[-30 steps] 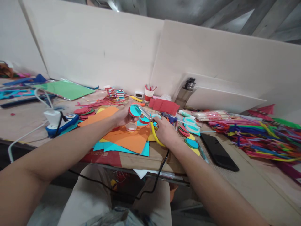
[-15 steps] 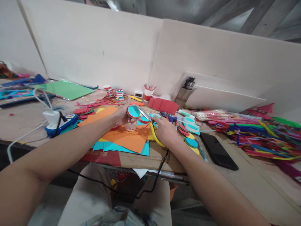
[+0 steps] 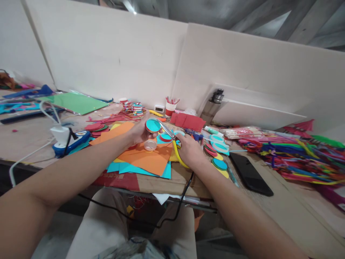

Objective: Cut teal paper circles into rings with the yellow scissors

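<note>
My left hand (image 3: pixel 141 132) is closed around a small round piece with a turquoise face and a red rim (image 3: pixel 153 125). In my right hand (image 3: pixel 188 146) is a pair of scissors (image 3: pixel 167 129) with yellow handles, the blades pointing left at the edge of the round piece. Whether the blades touch it I cannot tell. Just below my left hand a small clear round cup (image 3: pixel 150 145) rests on orange paper sheets (image 3: pixel 145 158). Another turquoise and red round piece (image 3: pixel 165 137) lies beneath the blades.
Paper discs (image 3: pixel 219 164) and a black phone (image 3: pixel 250 174) lie to the right, beyond them a heap of pipe cleaners (image 3: pixel 293 154). A blue power strip (image 3: pixel 71 144) sits at the left. At the back stand a cup of red sticks (image 3: pixel 170 108) and a bottle (image 3: pixel 212 107).
The round piece in my left hand has tilted slightly, and the scissors have shifted a little at its edge. Both hands stay in nearly the same place.
</note>
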Demonstrator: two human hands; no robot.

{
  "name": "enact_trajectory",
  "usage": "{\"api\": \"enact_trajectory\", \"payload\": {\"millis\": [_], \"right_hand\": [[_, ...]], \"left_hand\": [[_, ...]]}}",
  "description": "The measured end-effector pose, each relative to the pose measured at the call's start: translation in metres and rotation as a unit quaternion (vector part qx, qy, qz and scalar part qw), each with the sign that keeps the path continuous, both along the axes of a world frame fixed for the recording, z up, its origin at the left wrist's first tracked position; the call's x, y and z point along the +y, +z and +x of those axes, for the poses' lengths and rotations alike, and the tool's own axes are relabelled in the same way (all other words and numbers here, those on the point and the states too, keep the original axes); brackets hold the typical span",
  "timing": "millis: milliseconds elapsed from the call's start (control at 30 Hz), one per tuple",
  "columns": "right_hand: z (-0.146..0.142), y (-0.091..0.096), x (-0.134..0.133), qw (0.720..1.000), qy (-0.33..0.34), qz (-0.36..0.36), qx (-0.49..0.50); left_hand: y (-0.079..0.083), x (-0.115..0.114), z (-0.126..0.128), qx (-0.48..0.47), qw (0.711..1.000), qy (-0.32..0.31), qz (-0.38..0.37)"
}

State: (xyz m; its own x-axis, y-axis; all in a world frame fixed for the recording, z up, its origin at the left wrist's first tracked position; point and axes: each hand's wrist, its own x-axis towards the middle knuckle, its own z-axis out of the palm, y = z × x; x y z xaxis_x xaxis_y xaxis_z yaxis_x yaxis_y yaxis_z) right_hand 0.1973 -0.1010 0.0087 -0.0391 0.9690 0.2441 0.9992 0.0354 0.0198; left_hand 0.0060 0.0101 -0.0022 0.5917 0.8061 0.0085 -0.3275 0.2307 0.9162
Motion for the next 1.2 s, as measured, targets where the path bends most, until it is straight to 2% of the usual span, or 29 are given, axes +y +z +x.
{"api": "enact_trajectory", "payload": {"millis": [167,533,767,867,1033,1200], "right_hand": [[0.0,0.0,0.0,1.0,0.007,-0.009,-0.001],[0.0,-0.001,0.001,0.999,0.008,-0.012,-0.032],[0.001,0.001,0.001,1.0,-0.002,-0.004,-0.013],[0.002,-0.002,0.002,1.0,0.005,-0.001,0.003],[0.003,-0.005,0.004,1.0,0.021,-0.005,0.009],[0.002,-0.004,0.003,1.0,0.012,-0.008,-0.016]], "left_hand": [[-0.005,0.002,0.0,0.052,0.998,-0.029,-0.012],[0.009,-0.005,-0.001,0.043,0.999,0.003,-0.033],[0.005,0.002,-0.002,-0.021,1.0,0.006,-0.021],[0.001,0.002,0.0,-0.004,1.0,0.004,-0.013],[-0.007,-0.001,0.003,0.05,0.998,-0.036,-0.005],[-0.008,0.001,0.002,0.057,0.997,-0.056,-0.007]]}}
